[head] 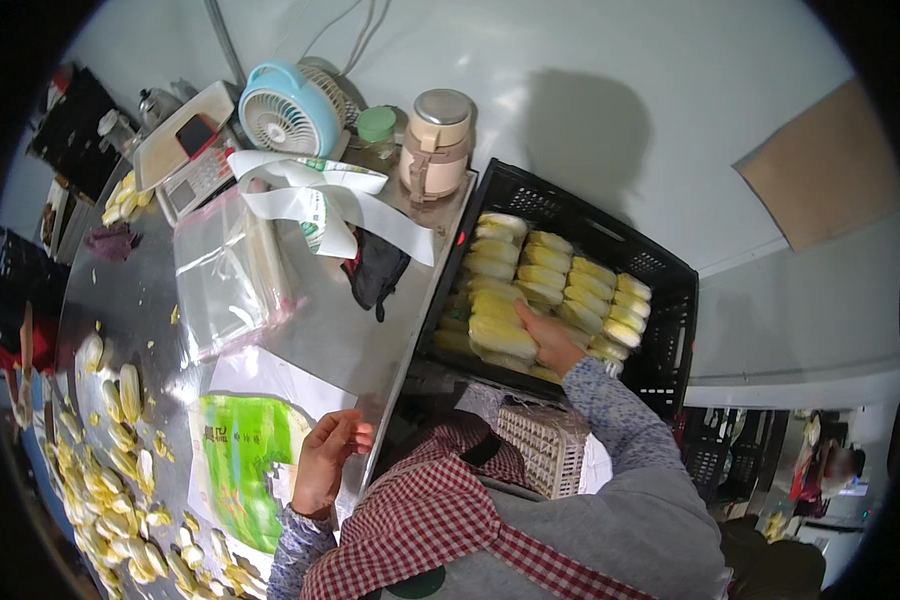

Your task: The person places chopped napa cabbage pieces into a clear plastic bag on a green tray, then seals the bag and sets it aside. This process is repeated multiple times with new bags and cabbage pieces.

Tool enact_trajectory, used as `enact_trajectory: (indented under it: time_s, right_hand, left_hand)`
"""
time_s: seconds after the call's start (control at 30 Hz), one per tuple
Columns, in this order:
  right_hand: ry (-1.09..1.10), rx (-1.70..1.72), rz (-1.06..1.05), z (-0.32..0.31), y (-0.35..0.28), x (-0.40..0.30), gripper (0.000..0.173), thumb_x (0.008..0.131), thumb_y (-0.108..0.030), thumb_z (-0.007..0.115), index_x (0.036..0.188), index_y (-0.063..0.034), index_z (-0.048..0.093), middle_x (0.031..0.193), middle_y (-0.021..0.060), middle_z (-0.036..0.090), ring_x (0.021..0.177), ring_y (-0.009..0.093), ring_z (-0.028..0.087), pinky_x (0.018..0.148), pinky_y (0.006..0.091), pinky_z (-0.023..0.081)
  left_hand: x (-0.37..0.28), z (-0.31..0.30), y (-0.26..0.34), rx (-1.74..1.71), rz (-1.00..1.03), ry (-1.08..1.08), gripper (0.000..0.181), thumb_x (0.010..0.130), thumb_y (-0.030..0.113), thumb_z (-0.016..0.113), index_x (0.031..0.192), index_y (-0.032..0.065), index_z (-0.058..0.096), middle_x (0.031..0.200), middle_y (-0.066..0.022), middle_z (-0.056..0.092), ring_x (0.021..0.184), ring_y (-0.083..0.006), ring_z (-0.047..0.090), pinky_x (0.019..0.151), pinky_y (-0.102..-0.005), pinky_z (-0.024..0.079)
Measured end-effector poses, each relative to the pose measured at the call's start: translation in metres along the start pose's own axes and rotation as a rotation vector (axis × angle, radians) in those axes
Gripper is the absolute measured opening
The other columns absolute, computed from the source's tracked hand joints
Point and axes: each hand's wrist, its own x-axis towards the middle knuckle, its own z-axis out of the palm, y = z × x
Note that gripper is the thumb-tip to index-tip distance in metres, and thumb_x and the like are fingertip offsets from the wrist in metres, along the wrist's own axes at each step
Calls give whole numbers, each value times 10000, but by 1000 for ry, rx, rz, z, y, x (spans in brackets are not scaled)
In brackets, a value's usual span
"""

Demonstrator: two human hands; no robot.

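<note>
My right hand (551,337) reaches into a black plastic crate (600,225) and grips a clear-wrapped pack of small yellow napa cabbages (499,319). Several more wrapped packs (589,292) stand in rows in the crate around it. Over the edge of the metal table is my left hand (330,457), its fingers loosely curled with nothing visible between them. Beside it on the table lies a green printed plastic bag (247,457) on white sheets. Many loose small napa cabbages (112,510) are spread on the table at the lower left.
Clear plastic bags (229,274), a white label strip (345,217) and a black cloth pouch (375,274) lie on the table. Along the wall stand a scale (195,184) with a phone, a fan (285,112), a jar (376,135) and a flask (436,142). People are at both edges.
</note>
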Motion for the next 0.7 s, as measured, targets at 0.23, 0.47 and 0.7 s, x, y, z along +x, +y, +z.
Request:
enact_trajectory:
  time_s: [0.23,0.47,0.7]
  right_hand:
    - [158,-740,23,51,11,37,819,975,-525,431,1396,151,241,1330,306,436,1051,397,584,675,409,571]
    - [486,-757,-589,48,-31,-20,353,997,-338,486,1102,-13,571,860,109,608,640,209,568,562,330,475]
    - [-491,-518,-827,270,-42,-75,182,1009,-148,496,1163,-63,549,776,-22,488,596,36,422,508,192,364]
  left_hand:
    - [-29,-22,-12,-78,64,228,253,985,173,513,1162,-1,561,961,-109,666,812,-188,652,755,-308,527]
    - [-79,-77,-61,-19,272,564,279,974,191,547,1171,-4,570,988,-101,655,877,-179,637,768,-305,514]
    - [-102,-144,-114,681,417,1280,335,844,48,623,1176,37,575,1129,-187,564,1005,-336,575,829,-416,503]
